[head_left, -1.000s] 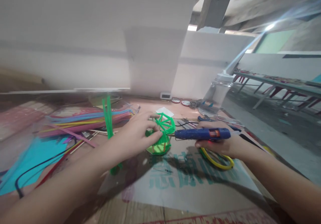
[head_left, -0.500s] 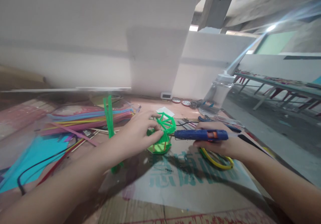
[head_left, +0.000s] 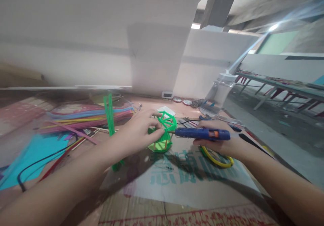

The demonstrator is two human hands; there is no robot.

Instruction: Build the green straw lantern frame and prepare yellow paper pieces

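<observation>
Between the fingers of my left hand (head_left: 144, 126) is a small green openwork frame model (head_left: 167, 121) with a flat light-green base and thin wooden uprights. It stands upright on the printed sheet, gripped at its left side. My right hand (head_left: 217, 145) is wrapped round a blue glue gun (head_left: 194, 133), which lies level and points left. The gun's metal nozzle reaches the model's right side by my left thumb; whether it touches cannot be made out. Beneath my right hand rests a yellow ring-shaped roll (head_left: 217, 160), partly covered. Green strips (head_left: 109, 116) stand behind my left wrist.
Coloured pipe-cleaner bundles (head_left: 88, 118) and a blue sheet (head_left: 37, 158) lie at left, with a black cable (head_left: 43, 158) across them. At the back are a small digital clock (head_left: 167, 94) and a clear water bottle (head_left: 216, 94). Pliers (head_left: 205, 118) lie behind my right hand.
The view has shifted very slightly. Both hands, the glue gun and the green model keep nearly the same places, the nozzle still at the model's right side.
</observation>
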